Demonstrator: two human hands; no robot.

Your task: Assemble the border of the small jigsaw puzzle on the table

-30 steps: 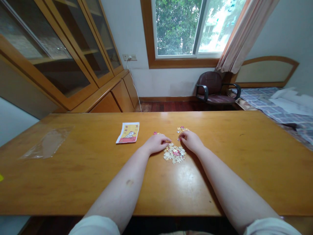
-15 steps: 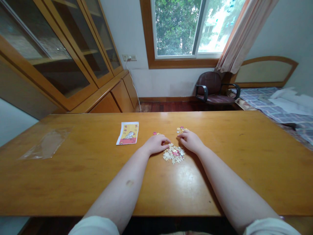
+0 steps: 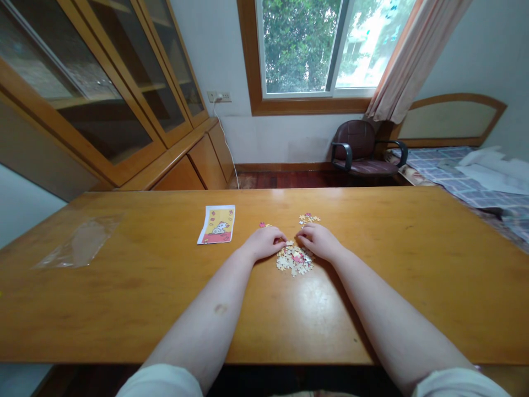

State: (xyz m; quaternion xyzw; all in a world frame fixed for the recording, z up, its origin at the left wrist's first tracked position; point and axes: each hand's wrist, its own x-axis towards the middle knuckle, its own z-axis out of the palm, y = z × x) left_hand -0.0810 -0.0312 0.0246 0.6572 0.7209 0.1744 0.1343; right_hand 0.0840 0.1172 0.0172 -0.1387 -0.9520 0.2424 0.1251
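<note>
A pile of jigsaw puzzle pieces [image 3: 294,264], mostly pale backs with a few pink and yellow faces, lies on the wooden table [image 3: 264,331]. At its upper left edge rests my left hand [image 3: 265,243], its fingers curled and closed near a pale piece; whatever they hold is hidden. My right hand [image 3: 321,241] bends over the pile's upper right edge, fingertips drawn together and pointing inward. Whether a piece is between them is too small to see. Behind the right hand lies a small group of yellow and pink pieces [image 3: 309,219]. A few pieces [image 3: 264,225] show behind the left hand.
Left of my hands lies a picture sheet [image 3: 217,225] with a white animal on yellow and pink. A clear plastic bag [image 3: 80,242] is flat at the table's left. Beyond the table stand a glass-fronted cabinet [image 3: 165,143], an armchair [image 3: 359,146] and a bed [image 3: 467,171].
My right hand has shifted slightly left and down from the small group of pieces towards the pile, uncovering more of that group. My left hand has hardly moved.
</note>
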